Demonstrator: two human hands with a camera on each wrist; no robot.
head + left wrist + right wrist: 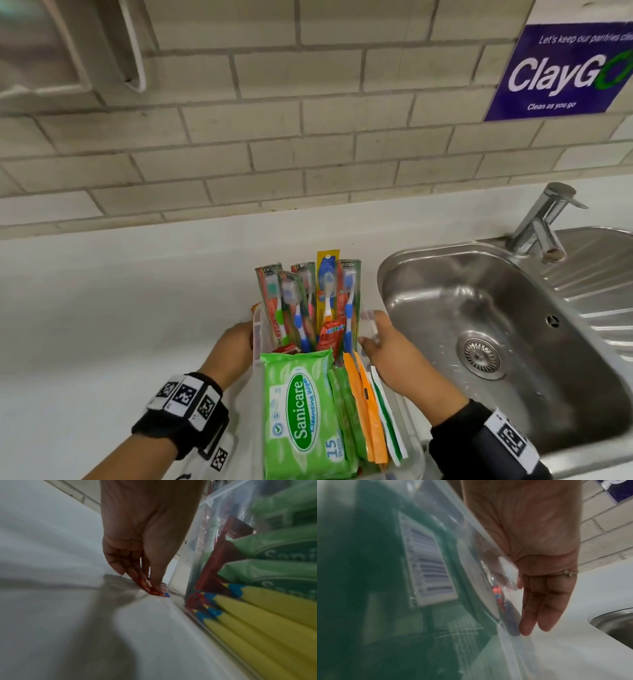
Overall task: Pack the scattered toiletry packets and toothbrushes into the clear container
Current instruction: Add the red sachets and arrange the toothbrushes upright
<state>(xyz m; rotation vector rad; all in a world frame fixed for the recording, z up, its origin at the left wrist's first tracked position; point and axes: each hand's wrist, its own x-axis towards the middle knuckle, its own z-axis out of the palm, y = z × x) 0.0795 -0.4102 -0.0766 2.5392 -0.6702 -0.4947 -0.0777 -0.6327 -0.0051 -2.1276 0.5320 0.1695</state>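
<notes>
The clear container [257, 346] stands on the white counter, packed with upright toothbrushes [329, 294], a green Sanicare wipes pack [298, 411] and orange sachets [363, 404]. My left hand [236, 346] is down at its left wall. In the left wrist view the thumb and fingertips of that hand [147, 584] pinch a small red packet [152, 589] lying on the counter against the container [193, 561]. My right hand [376, 342] holds the right wall. Its fingers [537, 615] lie straight down the outside of the container [488, 545], with the thumb inside over the rim.
A steel sink [479, 325] with a tap [544, 219] sits close on the right of the container. A tiled wall runs behind, with a blue sign [565, 72] and a dispenser [68, 51]. White counter [120, 325] stretches to the left.
</notes>
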